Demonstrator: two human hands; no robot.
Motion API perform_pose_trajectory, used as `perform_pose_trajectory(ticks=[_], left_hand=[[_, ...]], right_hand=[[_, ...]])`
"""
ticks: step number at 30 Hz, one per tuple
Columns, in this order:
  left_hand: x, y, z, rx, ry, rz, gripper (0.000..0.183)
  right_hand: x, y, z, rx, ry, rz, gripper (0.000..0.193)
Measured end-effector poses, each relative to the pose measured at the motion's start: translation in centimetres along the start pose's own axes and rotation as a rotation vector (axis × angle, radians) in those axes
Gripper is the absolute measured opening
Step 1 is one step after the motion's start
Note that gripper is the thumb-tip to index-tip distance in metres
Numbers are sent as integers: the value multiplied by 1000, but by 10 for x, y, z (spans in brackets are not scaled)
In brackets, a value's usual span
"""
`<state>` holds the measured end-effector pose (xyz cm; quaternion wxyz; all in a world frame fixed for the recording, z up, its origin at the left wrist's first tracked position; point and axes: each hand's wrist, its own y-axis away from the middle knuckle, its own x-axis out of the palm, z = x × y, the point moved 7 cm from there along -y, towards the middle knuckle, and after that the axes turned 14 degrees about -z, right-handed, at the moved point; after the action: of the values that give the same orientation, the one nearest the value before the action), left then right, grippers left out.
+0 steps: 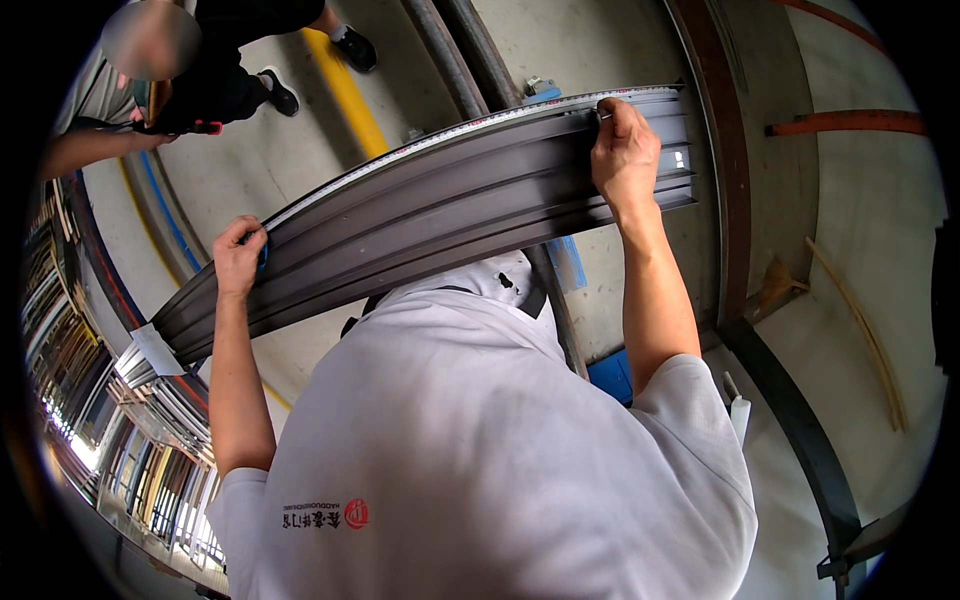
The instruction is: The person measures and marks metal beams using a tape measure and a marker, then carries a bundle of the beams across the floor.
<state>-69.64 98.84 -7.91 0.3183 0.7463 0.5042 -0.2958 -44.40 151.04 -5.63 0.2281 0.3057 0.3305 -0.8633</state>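
Dark grey grooved metal profiles [420, 210] stretch side by side across the view in front of my body. Along their far edge runs a white tape measure blade [450, 132] with printed marks. My left hand [238, 255] is closed at the blade's left end, with a bit of blue showing beside its fingers; the tape's case is mostly hidden there. Near the right end of the profiles, my right hand [626, 150] is closed in a pinch just below the blade. A small dark tip shows at its fingertips, too small to name.
A white paper sheet [155, 350] lies at the profiles' left end. Dark steel bars [465, 60] and a yellow bar [345, 95] lie beyond. Another person [150, 90] stands at the far left. Racks of long profiles [150, 470] fill the lower left; a brown beam [725, 180] stands right.
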Motion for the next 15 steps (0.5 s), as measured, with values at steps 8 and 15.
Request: perform_pose_trajectory(ticks=[8,15], left_hand=[[-2,0,-6,92,-60,38,13],[-2,0,11,107,-7,42,14]], right_hand=[[0,0,-2,16,-29,32,18],[2,-1,-1,2,-66,88,17]])
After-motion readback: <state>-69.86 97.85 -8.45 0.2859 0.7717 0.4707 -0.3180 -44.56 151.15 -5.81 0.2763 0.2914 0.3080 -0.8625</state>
